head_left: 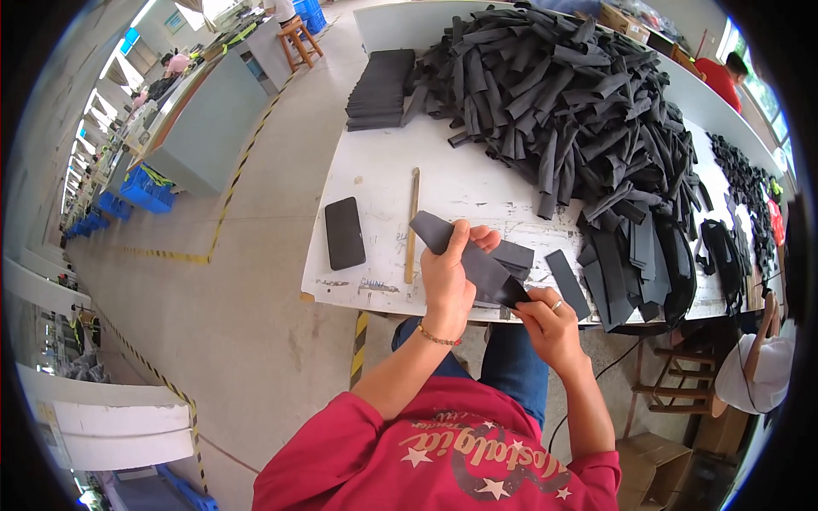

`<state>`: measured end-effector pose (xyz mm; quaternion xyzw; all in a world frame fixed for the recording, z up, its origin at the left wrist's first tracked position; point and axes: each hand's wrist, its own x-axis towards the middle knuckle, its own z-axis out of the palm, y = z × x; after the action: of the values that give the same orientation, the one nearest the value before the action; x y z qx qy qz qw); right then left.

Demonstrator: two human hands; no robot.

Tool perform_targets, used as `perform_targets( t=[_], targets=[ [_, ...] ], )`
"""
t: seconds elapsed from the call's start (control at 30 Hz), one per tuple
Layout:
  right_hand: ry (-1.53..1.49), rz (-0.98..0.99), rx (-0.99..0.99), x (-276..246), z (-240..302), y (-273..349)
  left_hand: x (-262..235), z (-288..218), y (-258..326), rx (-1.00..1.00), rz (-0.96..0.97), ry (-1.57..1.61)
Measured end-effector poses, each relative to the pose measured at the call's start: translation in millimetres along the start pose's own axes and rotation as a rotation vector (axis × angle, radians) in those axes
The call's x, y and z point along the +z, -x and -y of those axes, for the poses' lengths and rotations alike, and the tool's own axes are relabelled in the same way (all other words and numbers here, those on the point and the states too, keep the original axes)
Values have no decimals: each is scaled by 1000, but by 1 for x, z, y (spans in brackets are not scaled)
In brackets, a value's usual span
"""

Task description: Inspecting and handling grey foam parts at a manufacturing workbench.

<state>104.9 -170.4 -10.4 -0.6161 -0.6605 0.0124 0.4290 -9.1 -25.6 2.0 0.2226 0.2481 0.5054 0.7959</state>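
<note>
Over the near edge of the white table [375, 166], a black fabric strip [482, 274] is stretched between my two hands. My left hand [450, 277] grips it from the left side, thumb on top, and one end sticks out past the thumb. With thumb and fingers my right hand [550, 324] pinches the other, shinier end. Beyond the strip lie some flat black pieces [514, 255], partly hidden by it. A single flat black piece [567, 284] rests just right of them. To the left are a wooden stick [412, 226] and a black phone [344, 233].
A large heap of black strips [545, 94] covers the table's far side, beside a neat black stack [381, 89]. Black pieces [643, 255] stand clustered at the right edge. A wooden stool [682, 375], a cardboard box [652, 468] and a seated person [758, 366] are at right.
</note>
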Motion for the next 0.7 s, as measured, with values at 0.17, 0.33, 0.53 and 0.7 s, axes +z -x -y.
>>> perform_targets(
  t=[0.17, 0.33, 0.53, 0.7],
  targets=[
    [-13, -36, 30, 1, -2, 8, 8, 0, 1, -8, -109, -34],
    [-37, -54, 10, 8, -1, 2, 5, 24, 12, -79, -140, 9],
    [-41, -49, 3, 7, 0, -4, 7, 24, 23, -78, -115, 25],
    [-63, -53, 15, 8, 1, -6, 5, 26, 26, -78, -81, 38]
  ],
)
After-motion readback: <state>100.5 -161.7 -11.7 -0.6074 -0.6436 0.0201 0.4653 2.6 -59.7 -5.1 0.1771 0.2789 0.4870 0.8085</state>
